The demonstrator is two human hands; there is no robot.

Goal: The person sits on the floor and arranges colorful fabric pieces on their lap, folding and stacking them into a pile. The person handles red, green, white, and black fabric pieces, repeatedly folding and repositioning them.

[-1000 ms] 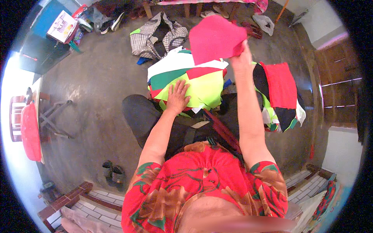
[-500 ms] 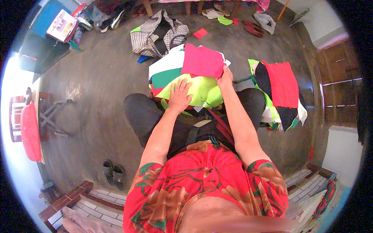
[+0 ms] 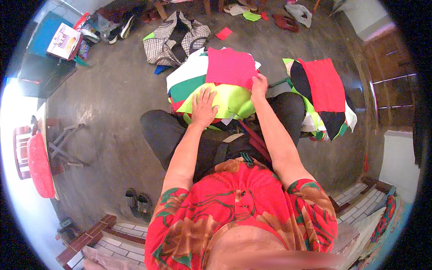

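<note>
Two hands: left hand [image 3: 203, 109] flat, fingers spread on lime cloth [image 3: 229, 100], right hand [image 3: 258, 85] pinching one pink cloth square [image 3: 230, 67]; second cloth stack [image 3: 320, 92] rightward, checkered bag [image 3: 173, 38] beyond.

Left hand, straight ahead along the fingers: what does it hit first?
The left hand lies flat on the lime-green cloth piece, fingers pointing up-frame. Sliding on, it would likely first meet the near edge of the pink square cloth lying on top of the pile; depth is unclear.
</note>
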